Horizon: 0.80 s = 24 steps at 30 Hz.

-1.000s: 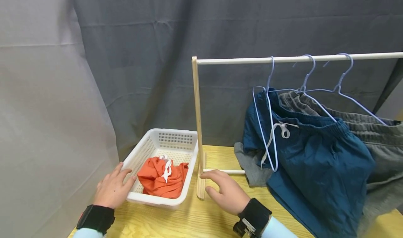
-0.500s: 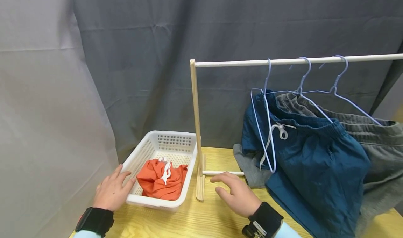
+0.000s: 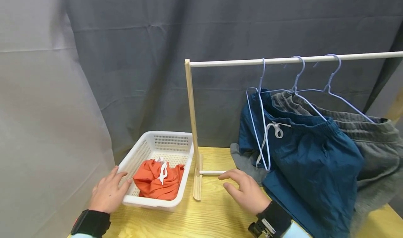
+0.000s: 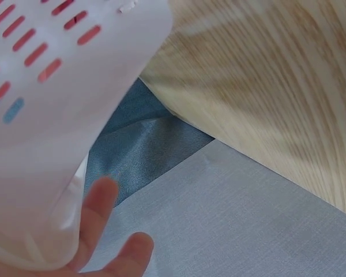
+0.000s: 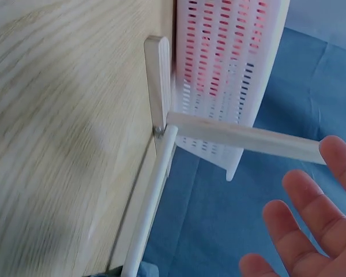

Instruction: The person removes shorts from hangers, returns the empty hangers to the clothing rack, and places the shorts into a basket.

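Note:
My left hand (image 3: 108, 192) rests at the left rim of a white plastic basket (image 3: 157, 204), thumb over the edge, other fingers outside. In the left wrist view two fingertips show loosely extended beside the basket wall (image 4: 63, 133). Crumpled orange shorts (image 3: 157, 187) with a white drawstring lie in the basket. My right hand (image 3: 244, 192) hovers over the table, fingers loosely bent and spread, holding nothing. It is nearest to the rack's lower bar (image 3: 211, 172) and to blue shorts (image 3: 308, 154) on a hanger. Grey shorts (image 3: 374, 147) hang behind them.
A wooden rack post (image 3: 192, 115) stands right beside the basket, carrying a white top rail (image 3: 226, 63). A bare lilac hanger (image 3: 264, 126) hangs left of two others. Grey cloth (image 3: 132, 56) backs the wooden table (image 3: 201, 220); a pale cloth (image 3: 47, 126) borders its left side.
My right hand has moved right, away from the rack post. The left hand has stayed at the basket rim. The whole view has shifted slightly.

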Each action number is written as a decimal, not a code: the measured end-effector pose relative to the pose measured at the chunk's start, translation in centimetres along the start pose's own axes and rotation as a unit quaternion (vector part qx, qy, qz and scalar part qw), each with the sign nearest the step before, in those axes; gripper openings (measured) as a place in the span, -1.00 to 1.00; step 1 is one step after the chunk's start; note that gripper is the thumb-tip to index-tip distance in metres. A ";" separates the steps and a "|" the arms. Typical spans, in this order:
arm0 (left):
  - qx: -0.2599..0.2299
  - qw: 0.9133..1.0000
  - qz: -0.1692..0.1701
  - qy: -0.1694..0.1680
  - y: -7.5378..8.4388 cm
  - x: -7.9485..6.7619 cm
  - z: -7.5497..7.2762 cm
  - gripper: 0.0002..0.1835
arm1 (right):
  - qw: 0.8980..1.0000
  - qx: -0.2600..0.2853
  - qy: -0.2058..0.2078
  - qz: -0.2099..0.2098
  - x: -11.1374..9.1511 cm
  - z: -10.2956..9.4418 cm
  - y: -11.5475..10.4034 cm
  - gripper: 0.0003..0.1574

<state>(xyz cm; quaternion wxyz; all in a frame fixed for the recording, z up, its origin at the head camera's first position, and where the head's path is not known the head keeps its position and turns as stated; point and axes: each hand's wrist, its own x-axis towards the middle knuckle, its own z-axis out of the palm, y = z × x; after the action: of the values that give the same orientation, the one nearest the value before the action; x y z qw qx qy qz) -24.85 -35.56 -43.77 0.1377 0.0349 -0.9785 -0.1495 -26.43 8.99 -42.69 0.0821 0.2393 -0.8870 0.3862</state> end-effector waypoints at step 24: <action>-0.006 0.999 0.029 0.039 0.5 -0.6 -0.4 -0.46 | 0.998 -0.027 -0.001 0.061 -2.1 -3.2 2.1 -0.78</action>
<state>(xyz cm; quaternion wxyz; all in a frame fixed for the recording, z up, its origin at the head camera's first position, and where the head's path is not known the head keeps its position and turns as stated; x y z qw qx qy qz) -24.17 -35.19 -43.37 0.1806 0.0119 -0.9720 -0.1500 -25.79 13.33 -42.52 0.0642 0.1829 -0.9101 0.3662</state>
